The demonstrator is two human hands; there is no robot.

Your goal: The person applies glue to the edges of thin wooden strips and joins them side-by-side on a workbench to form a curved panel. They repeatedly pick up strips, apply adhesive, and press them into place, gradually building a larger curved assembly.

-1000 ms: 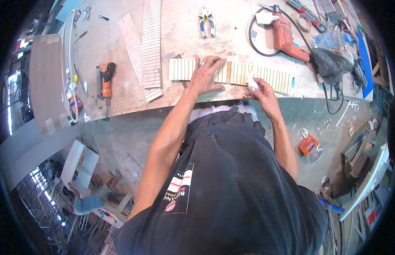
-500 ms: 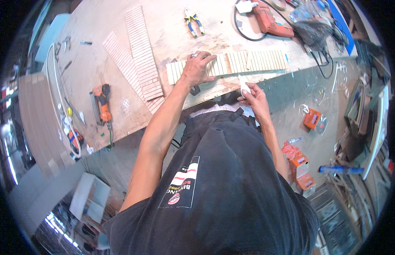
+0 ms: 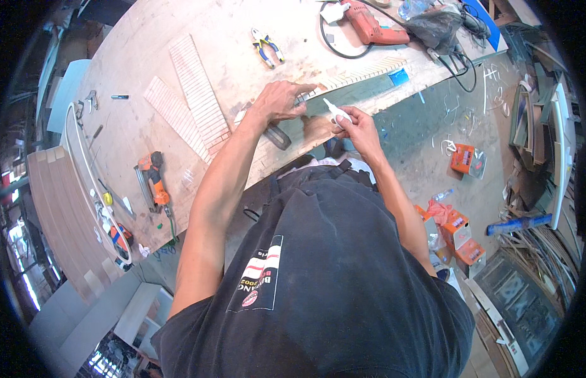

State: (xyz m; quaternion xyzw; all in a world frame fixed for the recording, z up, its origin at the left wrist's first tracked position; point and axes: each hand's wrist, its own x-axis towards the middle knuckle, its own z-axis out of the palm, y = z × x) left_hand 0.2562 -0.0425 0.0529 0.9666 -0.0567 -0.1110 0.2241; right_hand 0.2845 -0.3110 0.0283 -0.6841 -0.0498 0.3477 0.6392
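Observation:
My left hand [image 3: 280, 103] grips a long, pale grooved wooden strip [image 3: 362, 74] near its middle. The strip is tilted up on its long edge, so its face shows only narrowly. In my right hand [image 3: 359, 129] is a small white squeeze bottle [image 3: 337, 112], its thin nozzle pointing up toward the strip, apart from it. Below my left wrist lies a dark, rounded bar-like piece [image 3: 278, 137] on the workbench [image 3: 261, 167]. A blue patch [image 3: 398, 77] shows beside the strip's right end.
Two more grooved strips [image 3: 198, 88] lie crossed at left. Pliers [image 3: 266, 48] are beyond my left hand. A red corded power tool [image 3: 368, 25] sits at the back right, an orange nail gun [image 3: 155, 179] at the left. Orange boxes [image 3: 463, 233] stand on the floor at right.
The strip has gone from lying flat to tilted up under my left hand. My right hand has raised the white bottle up and left, closer to the strip. The blue patch shows more.

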